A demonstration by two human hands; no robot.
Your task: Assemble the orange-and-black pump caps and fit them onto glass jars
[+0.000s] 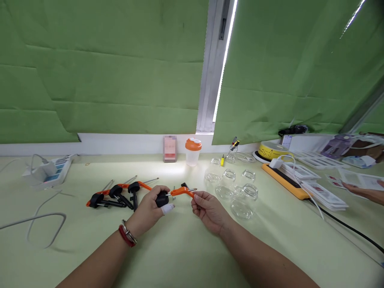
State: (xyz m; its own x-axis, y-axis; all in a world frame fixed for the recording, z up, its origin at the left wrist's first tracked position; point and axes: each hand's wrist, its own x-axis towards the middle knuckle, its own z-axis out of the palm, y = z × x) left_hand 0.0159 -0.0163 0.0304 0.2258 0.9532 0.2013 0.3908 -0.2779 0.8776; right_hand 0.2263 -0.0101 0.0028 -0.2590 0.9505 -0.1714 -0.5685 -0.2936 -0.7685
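My left hand (150,210), with white tape around a finger, is closed round a black knob (162,199). The knob joins by a metal shaft to an orange bracket (180,191) with a thin metal rod; I cannot make out its exact kind. My right hand (210,212) pinches the bracket's right end between thumb and fingers. Left of my hands lie several similar orange pieces (121,186) with black knobs, black handles and metal rods. Just right of my right hand, several clear glass jars (242,208) stand on the table.
An orange-lidded cup (192,154) stands by the wall beside a small box (170,150). A glass with screwdrivers (231,156) is behind the jars. An orange power strip (285,182) and white trays (325,196) lie right, near another person's hand (363,193). Cables (45,218) cross the left.
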